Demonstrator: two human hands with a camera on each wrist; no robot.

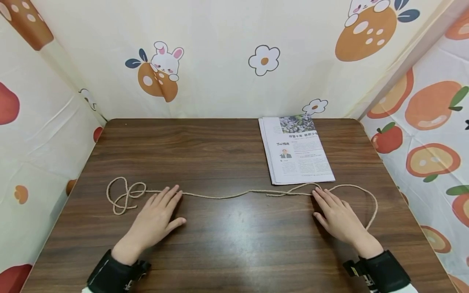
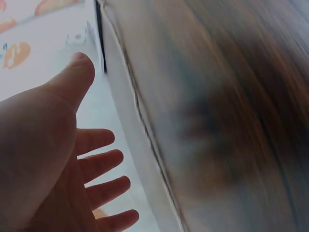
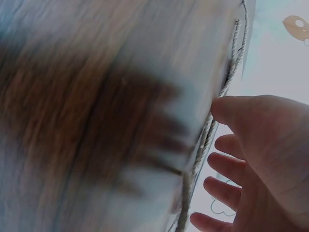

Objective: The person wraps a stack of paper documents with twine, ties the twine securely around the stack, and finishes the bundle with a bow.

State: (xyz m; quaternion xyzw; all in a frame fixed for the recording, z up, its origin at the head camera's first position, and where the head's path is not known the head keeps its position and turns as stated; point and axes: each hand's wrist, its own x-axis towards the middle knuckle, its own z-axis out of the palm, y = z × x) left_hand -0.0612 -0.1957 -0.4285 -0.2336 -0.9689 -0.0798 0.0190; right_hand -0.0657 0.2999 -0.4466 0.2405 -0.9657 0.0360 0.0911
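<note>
A thin beige rope [image 1: 220, 197] stretches across the wooden table between the two hands. At its left end it is looped into a loose, bow-like tangle [image 1: 126, 195]. Toward the right it doubles back on itself, with a loose tip near the newspaper and an arc curving round beyond the right hand. My left hand [image 1: 155, 219] hovers palm down over the rope beside the tangle, fingers straight and thumb spread. My right hand [image 1: 338, 215] is likewise palm down, its straight fingertips close to the doubled part. In both wrist views the fingers are extended and hold nothing.
A folded newspaper stack [image 1: 298, 158] lies at the back right of the table [image 1: 183, 150], just behind the rope. Printed curtains [image 1: 220, 81] rise at the back and along both sides.
</note>
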